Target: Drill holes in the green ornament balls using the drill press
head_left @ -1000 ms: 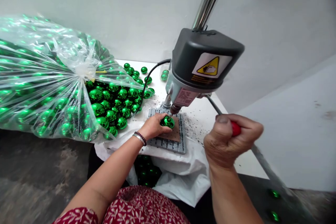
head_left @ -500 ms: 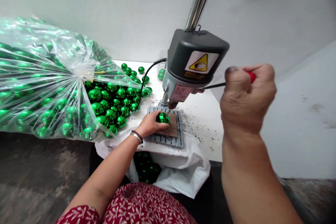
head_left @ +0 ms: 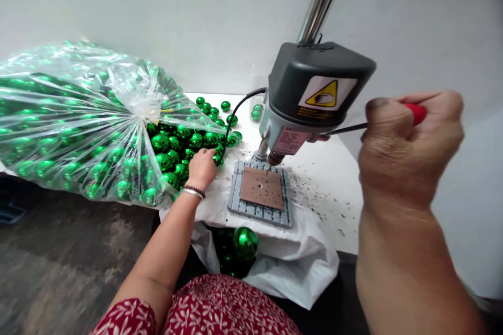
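Note:
My right hand (head_left: pixel 408 152) is wrapped round the red-knobbed feed lever (head_left: pixel 416 113) of a small bench drill press (head_left: pixel 320 89). Its thin bit (head_left: pixel 269 170) hangs above a brown board (head_left: pixel 262 188) that has a small hole and dark shavings on it. My left hand (head_left: pixel 203 167) is at the edge of a pile of shiny green balls (head_left: pixel 160 142), palm down, its fingertips hidden among them. One green ball (head_left: pixel 245 243) is at the mouth of a white sack (head_left: pixel 291 272) below the table edge, above darker balls inside.
A big clear plastic bag (head_left: pixel 78 131) full of green balls, knotted at its neck, lies on the left. A black cable (head_left: pixel 231 118) loops from the drill to the pile. Dark shavings litter the white table (head_left: pixel 330 188). A clear container (head_left: pixel 257 107) with green balls stands behind the drill.
My left hand has let go of the green ball under the drill and moved left to the pile. That ball now appears at the sack's mouth. My right hand stays on the lever.

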### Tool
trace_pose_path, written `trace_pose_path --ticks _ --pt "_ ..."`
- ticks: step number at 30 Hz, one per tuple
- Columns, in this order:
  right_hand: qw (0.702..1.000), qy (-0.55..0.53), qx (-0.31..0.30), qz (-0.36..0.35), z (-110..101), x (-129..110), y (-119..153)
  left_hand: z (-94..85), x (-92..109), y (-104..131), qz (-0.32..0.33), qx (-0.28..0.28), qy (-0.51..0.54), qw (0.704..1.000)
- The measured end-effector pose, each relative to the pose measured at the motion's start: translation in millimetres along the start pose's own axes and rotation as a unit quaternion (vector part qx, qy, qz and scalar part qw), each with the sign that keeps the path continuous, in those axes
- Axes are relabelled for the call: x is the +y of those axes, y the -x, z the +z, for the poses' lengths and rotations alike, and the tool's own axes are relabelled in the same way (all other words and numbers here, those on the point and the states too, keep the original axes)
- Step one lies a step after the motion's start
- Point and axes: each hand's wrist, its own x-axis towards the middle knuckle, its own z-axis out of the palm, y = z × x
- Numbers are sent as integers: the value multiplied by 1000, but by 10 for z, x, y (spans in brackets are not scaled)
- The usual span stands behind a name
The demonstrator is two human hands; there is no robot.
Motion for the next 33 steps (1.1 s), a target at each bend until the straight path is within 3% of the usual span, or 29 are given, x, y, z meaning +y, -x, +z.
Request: trace_pose_path --ticks 4,15,22,26,28,30,31,32,33 --pt "997 -28 -7 66 -37 -115 16 27 -48 -189 2 -46 -110 993" --pt "998 -40 0 37 -54 -134 93 -44 48 -485 19 -211 -190 959" --pt "997 -5 1 82 -78 -186 88 -22 22 -525 61 -203 -187 959" --pt "995 -21 -1 99 -84 -227 85 -114 7 -463 53 -156 -177 970" --pt "996 -18 3 91 -83 -240 82 -190 15 -401 30 -104 -134 985" --pt "997 -18 5 82 -81 -241 82 -249 29 -323 -8 -14 30 999" --pt "997 -19 4 76 -79 -237 83 -263 38 -279 -23 10 147 989" --pt "997 -21 4 70 -78 -231 85 -264 49 -233 -38 1 280 959" --pt "998 -24 2 63 -77 -223 88 -252 60 -186 -50 -32 407 911"
